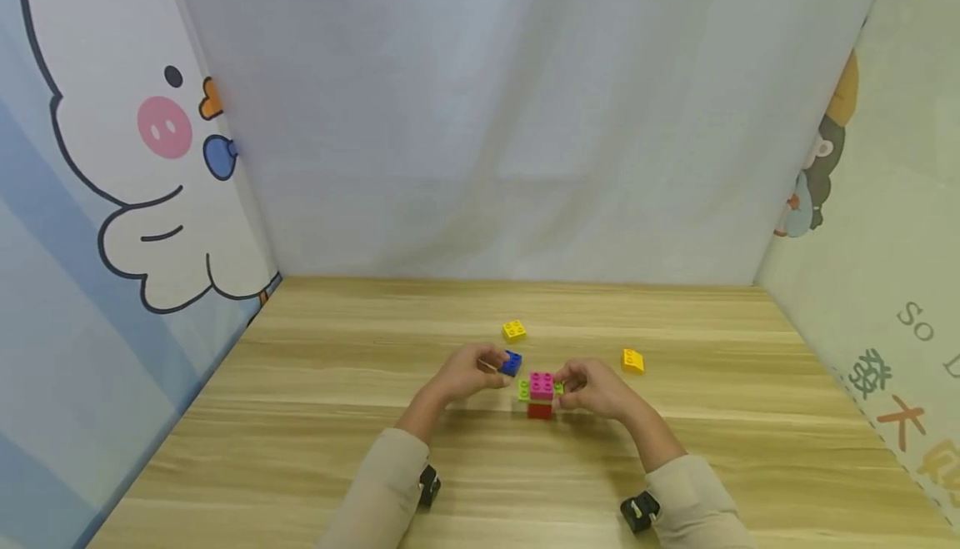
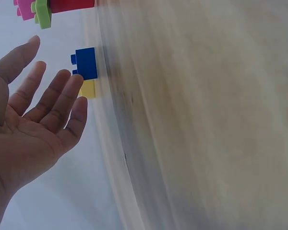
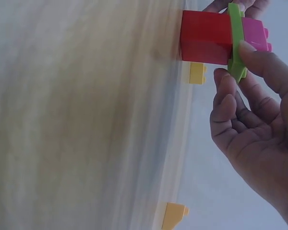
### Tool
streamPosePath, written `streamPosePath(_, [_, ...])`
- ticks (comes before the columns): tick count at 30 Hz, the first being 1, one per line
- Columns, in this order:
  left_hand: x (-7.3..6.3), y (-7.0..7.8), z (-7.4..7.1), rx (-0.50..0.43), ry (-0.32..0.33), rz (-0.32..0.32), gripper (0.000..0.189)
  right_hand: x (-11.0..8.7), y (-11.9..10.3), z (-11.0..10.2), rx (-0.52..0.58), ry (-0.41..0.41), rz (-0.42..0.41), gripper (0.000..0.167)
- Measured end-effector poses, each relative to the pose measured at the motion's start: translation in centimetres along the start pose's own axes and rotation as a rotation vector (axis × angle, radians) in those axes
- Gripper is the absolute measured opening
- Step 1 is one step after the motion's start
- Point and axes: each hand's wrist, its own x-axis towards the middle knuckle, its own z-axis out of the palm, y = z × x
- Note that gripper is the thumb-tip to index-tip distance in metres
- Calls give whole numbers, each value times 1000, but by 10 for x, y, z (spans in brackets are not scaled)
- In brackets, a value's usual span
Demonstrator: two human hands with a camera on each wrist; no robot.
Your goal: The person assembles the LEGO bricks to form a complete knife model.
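A small stack of toy building bricks stands on the table in the head view: a red brick (image 1: 539,411) at the bottom, a lime-green plate (image 1: 524,391) across it, and a pink brick (image 1: 542,384) on top. My right hand (image 1: 596,388) pinches the right end of the green plate between thumb and fingers, as the right wrist view also shows. Left of the stack, my left hand (image 1: 467,372) is beside a blue brick (image 1: 512,363). In the left wrist view, its fingers are spread and loosely bent, nothing gripped, with fingertips near the blue brick (image 2: 86,63).
Behind the blue brick lies a yellow brick (image 1: 513,331). A yellow sloped brick (image 1: 633,361) sits farther right, beyond the right hand. The wooden table (image 1: 337,349) ends at a pale curtain (image 1: 450,157), with printed panels at both sides.
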Motion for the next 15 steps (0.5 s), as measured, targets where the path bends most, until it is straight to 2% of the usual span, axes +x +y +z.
streamPosePath(7, [9,3,1,3,6,41,28,-1,0,0,5,5,-1,27])
streamPosePath(15, [20,-4,-1,-10,20,1,29,-2,-2,0,12,4,-10,28])
